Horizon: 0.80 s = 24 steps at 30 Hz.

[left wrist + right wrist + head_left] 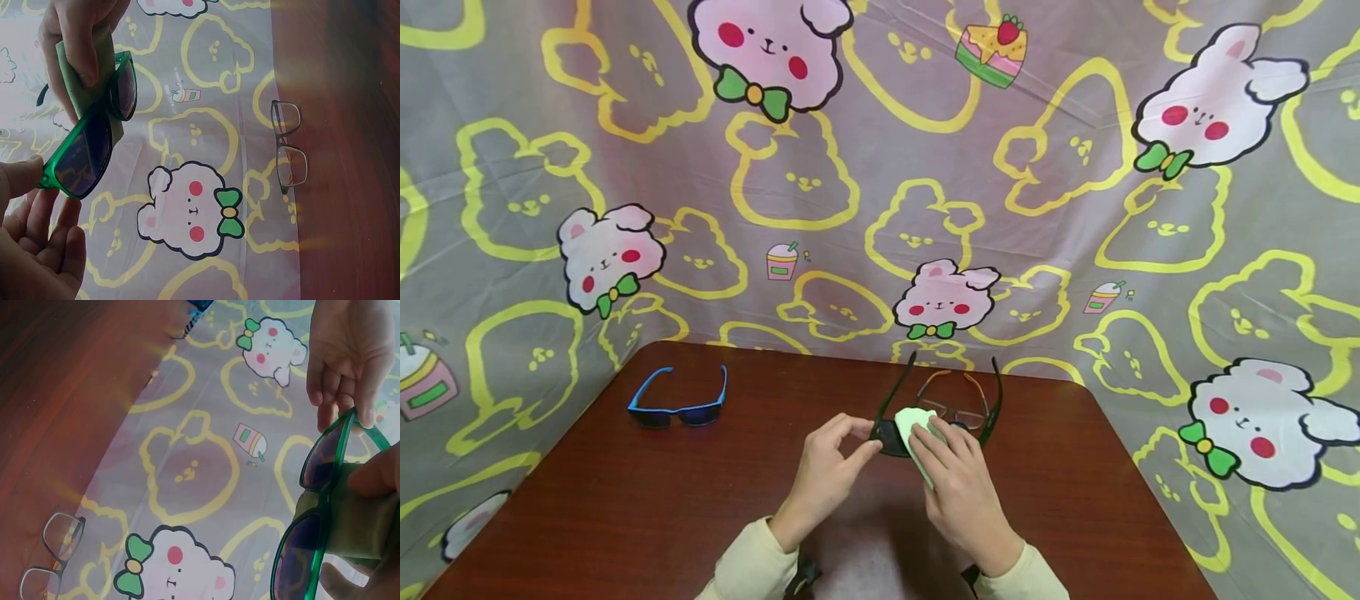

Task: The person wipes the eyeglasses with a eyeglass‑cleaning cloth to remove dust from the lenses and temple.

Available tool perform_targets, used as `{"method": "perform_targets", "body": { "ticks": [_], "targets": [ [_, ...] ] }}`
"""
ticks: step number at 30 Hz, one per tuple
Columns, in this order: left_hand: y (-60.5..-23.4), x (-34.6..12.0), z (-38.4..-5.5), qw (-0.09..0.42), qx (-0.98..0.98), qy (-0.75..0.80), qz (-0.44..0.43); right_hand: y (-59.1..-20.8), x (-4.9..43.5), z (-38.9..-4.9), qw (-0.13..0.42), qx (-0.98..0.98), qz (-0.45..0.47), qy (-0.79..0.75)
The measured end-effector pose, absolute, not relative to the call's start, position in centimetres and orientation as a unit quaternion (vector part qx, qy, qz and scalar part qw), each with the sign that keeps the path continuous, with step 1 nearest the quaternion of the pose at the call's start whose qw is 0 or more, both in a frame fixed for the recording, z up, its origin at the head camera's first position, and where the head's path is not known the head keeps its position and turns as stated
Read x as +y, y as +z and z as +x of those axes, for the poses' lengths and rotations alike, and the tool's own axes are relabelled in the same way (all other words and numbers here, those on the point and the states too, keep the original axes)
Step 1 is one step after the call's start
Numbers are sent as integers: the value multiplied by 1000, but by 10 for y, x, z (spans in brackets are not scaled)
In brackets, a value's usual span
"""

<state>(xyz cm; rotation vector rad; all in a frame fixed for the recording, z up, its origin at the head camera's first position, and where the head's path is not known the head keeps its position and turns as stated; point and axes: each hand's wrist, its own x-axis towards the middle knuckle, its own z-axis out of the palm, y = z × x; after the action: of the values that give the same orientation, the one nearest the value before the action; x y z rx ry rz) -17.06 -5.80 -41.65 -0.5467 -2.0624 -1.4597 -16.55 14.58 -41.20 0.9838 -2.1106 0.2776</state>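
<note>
A pair of sunglasses with a green frame and dark lenses is held up above the table, its arms unfolded and pointing away. My left hand pinches the frame at its left end between thumb and fingers. A folded pale green cloth lies against the middle and right part of the sunglasses. Gripping that cloth, my right hand has its thumb on one side and fingers on the other. In the left wrist view the cloth wraps behind the lens, partly hidden by the right hand.
Clear-lensed eyeglasses with orange-brown arms lie on the table behind the held pair. Blue-framed sunglasses stand at the table's far left. A cartoon-patterned curtain encloses the brown table at the back and sides.
</note>
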Motion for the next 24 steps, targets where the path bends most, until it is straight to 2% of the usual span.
{"method": "perform_targets", "body": {
  "ticks": [11,24],
  "targets": [
    [-418,-57,-169,267,-769,-535,-227,-409,144,-163,345,-839,407,110],
    [-418,-58,-170,273,-765,-539,-222,-410,143,-160,349,-820,434,133]
  ]
}}
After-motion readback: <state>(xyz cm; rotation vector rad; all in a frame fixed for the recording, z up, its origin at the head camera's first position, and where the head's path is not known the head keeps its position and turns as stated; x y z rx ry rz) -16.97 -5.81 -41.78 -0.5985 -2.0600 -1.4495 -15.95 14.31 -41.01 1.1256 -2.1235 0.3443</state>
